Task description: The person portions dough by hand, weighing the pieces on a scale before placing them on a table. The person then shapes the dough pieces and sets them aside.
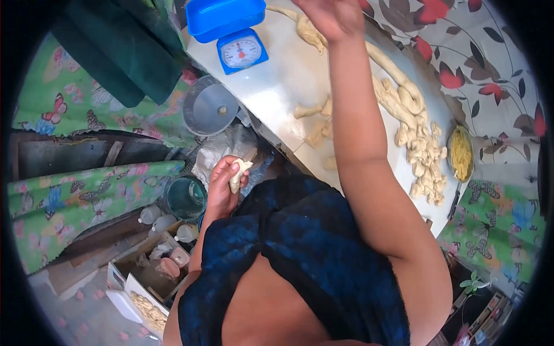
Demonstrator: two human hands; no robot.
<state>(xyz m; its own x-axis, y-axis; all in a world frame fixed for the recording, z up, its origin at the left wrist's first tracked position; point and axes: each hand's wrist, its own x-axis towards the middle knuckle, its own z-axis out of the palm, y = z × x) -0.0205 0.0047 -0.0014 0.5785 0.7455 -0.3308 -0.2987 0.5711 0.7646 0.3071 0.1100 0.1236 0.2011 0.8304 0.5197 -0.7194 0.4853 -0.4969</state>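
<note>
My left hand (224,183) is closed around a small piece of pale dough (235,179), held off the table near my waist. My right arm reaches across the white table (283,86). At the top edge of the view is my right hand (337,20), its fingers mostly cut off, so their hold is hidden. Close to it lies a lump of dough (311,36). A long, thick dough rope (398,75) curves along the far side. Several cut dough pieces (427,155) are heaped to the right, and a few flatter dough pieces (314,131) lie left of my forearm.
A blue dial scale (242,51) with a blue pan (222,17) stands at the table's left end. On the right sits a bowl of yellow shreds (460,153). Below the left edge are a grey bucket (210,106), a green bucket (186,197) and an open drawer (153,262).
</note>
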